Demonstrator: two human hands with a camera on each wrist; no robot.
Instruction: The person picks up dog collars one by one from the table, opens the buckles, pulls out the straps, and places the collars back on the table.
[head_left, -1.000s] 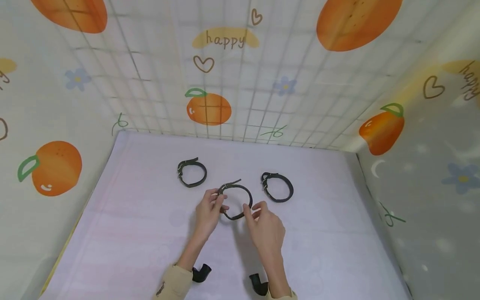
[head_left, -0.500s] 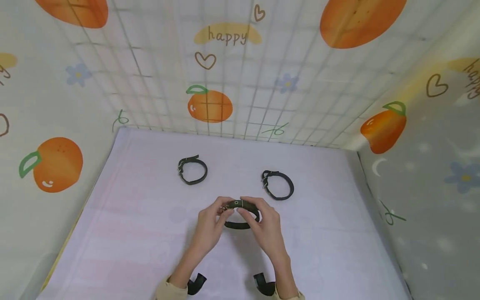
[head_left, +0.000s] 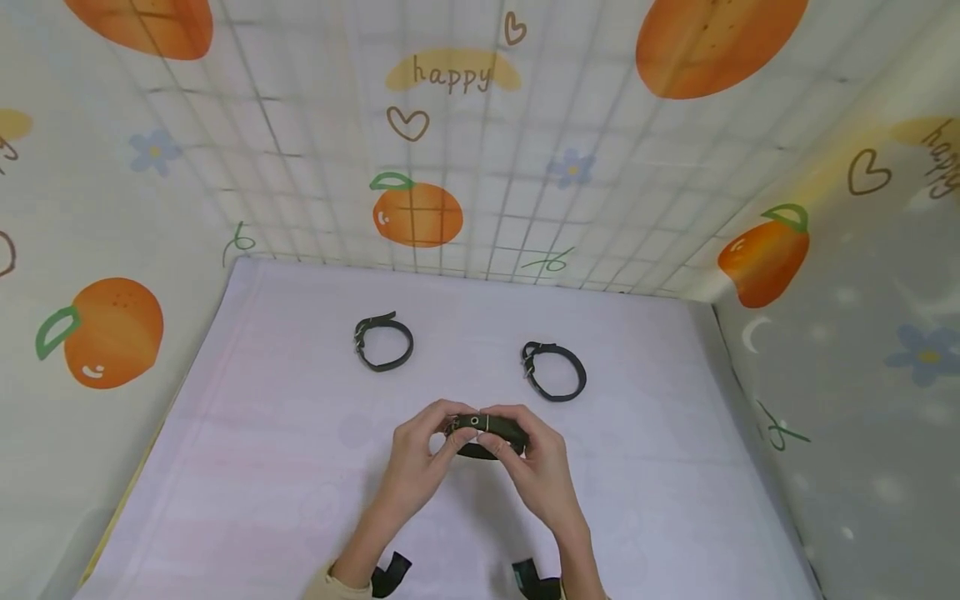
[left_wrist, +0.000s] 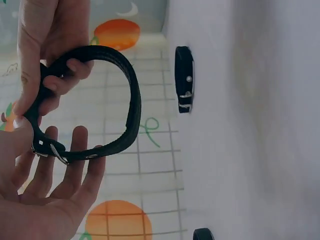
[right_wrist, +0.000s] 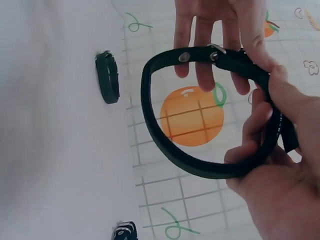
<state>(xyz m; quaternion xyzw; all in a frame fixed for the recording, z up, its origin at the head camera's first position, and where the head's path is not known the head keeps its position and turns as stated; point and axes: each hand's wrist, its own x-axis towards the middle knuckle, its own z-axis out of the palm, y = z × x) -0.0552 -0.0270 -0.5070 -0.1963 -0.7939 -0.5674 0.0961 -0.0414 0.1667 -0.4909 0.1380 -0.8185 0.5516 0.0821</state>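
A dark green-black buckled collar (head_left: 508,430) is held up over the table by both hands, its outer strap face turned toward the head camera. My left hand (head_left: 418,454) pinches it beside the metal buckle, thumb in front and fingers behind. My right hand (head_left: 546,467) grips the strap's other side; the two thumbs nearly meet. In the left wrist view the collar (left_wrist: 134,100) forms a full loop, with the buckle by the left fingers. The right wrist view shows a metal eyelet on the collar (right_wrist: 170,156) and its strap tail sticking out past the right hand.
Two similar buckled collars lie on the white-covered table (head_left: 262,433): one collar (head_left: 411,340) at back left, another collar (head_left: 583,379) at back right. A black bent piece (head_left: 392,575) shows by the left wrist, and a matching piece (head_left: 534,581) by the right. Printed sheeting (head_left: 300,208) encloses the table.
The held collar has been turned from an open ring facing up to its strap face toward the head camera, and drawn nearer. The right hand has moved beside the left. The other collars stayed put.
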